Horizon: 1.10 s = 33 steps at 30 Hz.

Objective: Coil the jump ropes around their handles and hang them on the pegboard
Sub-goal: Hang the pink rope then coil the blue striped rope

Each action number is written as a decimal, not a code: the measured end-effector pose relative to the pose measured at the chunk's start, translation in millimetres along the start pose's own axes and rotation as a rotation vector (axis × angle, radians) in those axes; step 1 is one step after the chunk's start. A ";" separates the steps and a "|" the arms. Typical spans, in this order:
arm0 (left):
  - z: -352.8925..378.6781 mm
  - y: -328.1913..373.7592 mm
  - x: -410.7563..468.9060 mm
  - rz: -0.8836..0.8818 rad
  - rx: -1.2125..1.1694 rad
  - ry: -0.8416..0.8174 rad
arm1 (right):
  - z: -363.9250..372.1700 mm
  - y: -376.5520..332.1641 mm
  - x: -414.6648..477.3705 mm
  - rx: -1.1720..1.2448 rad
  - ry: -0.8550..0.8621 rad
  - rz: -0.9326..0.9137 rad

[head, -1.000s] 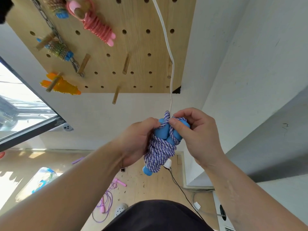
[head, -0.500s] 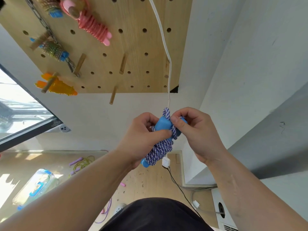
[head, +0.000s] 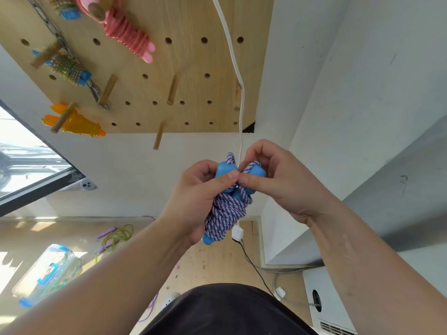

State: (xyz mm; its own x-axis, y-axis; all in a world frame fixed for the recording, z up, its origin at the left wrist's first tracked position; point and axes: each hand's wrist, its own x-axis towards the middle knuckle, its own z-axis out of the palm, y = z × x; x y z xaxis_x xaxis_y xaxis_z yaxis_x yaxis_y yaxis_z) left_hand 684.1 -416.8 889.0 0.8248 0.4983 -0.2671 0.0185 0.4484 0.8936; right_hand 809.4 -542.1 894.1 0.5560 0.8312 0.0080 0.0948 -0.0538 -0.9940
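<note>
Below wooden pegboard (head: 188,56): coiled purple-white braided jump rope (head: 223,213), blue plastic handles (head: 226,169).
Left hand (head: 193,201) grips coil, right hand (head: 278,182) pinches end loop; securing, hanging likely next.

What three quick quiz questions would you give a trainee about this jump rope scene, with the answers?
1. True or false: the striped rope already hangs on the pegboard.
2. The striped rope is held by: A) one hand only B) both the left hand and the right hand C) neither hand.
3. What colour is the coiled rope at the pegboard's lower left?
Key: 1 false, it is held below the board; 2 B; 3 orange.
</note>
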 end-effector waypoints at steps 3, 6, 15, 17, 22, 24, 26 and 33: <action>-1.8 -0.6 0.4 -0.016 -0.020 0.007 | 1.6 3.0 2.2 -0.024 -0.037 0.029; -1.5 2.1 2.4 -0.003 -0.026 0.014 | 2.9 4.8 4.3 -0.114 -0.002 0.020; 0.1 6.8 10.3 0.005 -0.010 -0.017 | -2.5 9.8 -1.0 -0.337 -0.081 -0.224; 1.3 6.9 12.4 0.010 -0.015 -0.014 | -6.5 8.8 0.0 -0.390 -0.126 -0.237; -4.1 0.4 20.0 0.005 -0.007 0.019 | -9.7 9.5 2.4 -0.567 -0.284 -0.202; -8.4 -4.7 21.6 0.017 0.008 0.016 | -8.1 12.3 3.6 -0.627 -0.269 -0.226; -13.6 -5.5 24.2 0.072 0.108 0.025 | -2.6 16.0 4.4 -0.566 -0.172 -0.269; -45.7 15.9 27.8 0.157 0.242 -0.042 | 22.5 14.3 30.5 0.086 0.155 -0.005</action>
State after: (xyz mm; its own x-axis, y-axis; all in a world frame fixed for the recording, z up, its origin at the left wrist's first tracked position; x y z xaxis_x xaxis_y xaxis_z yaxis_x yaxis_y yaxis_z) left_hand 681.6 -362.0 879.3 0.8511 0.5138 -0.1084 0.0190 0.1761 0.9842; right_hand 809.1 -505.1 877.6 0.6768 0.7359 0.0228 0.0302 0.0032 -0.9995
